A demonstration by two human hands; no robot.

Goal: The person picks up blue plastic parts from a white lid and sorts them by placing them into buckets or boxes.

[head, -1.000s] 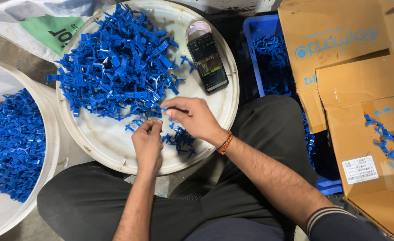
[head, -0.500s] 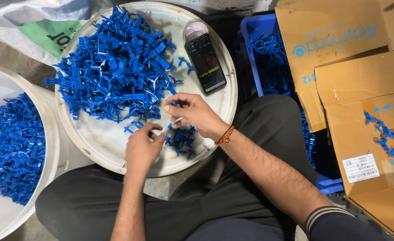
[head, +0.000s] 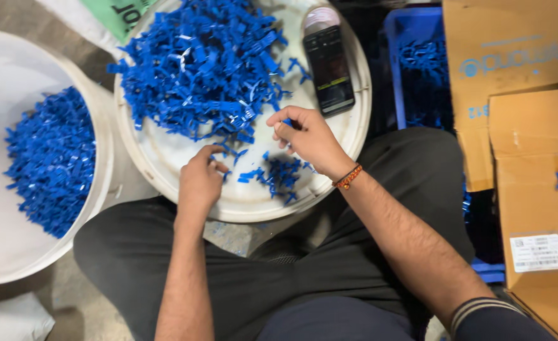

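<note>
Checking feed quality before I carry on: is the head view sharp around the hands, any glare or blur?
Head view: right hand and left hand read fairly sharp, with slight softness at the fingertips; even overhead light; mild sheen on the phone screen; white lid bright but not blown out; cardboard boxes at the right edge look stretched.

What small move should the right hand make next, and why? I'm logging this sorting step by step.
Probably lower the right hand and drop its blue piece onto the small sorted cluster just below it on the white round lid. The fingers are already pinched on one piece, apart from the big pile, while the left hand rests by the pile's edge.
</note>
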